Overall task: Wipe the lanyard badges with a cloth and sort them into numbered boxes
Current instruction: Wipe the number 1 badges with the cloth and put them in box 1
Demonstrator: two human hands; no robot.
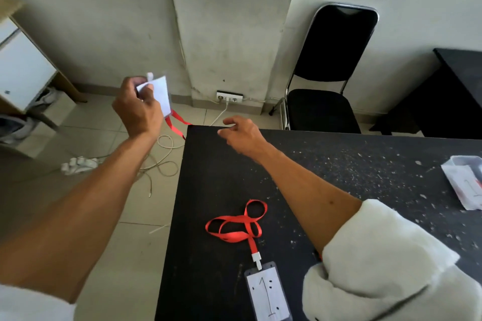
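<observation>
My left hand (137, 108) is raised off the table's left side and grips a white badge (162, 94), whose red lanyard (176, 122) hangs down behind the table corner. My right hand (242, 133) hovers over the far left corner of the black table (208, 177), fingers loosely spread and holding nothing. A second badge (267, 294) marked "1" lies near the front edge, its red lanyard (236, 224) looped on the tabletop. At the right edge stands a clear box (467, 180) with a paper label marked "1". No cloth can be seen.
A black folding chair (326, 73) stands behind the table against the wall. White cables and a power strip (78, 164) lie on the tiled floor at left. A white cabinet (20, 70) is at far left, another black table (459, 81) at far right.
</observation>
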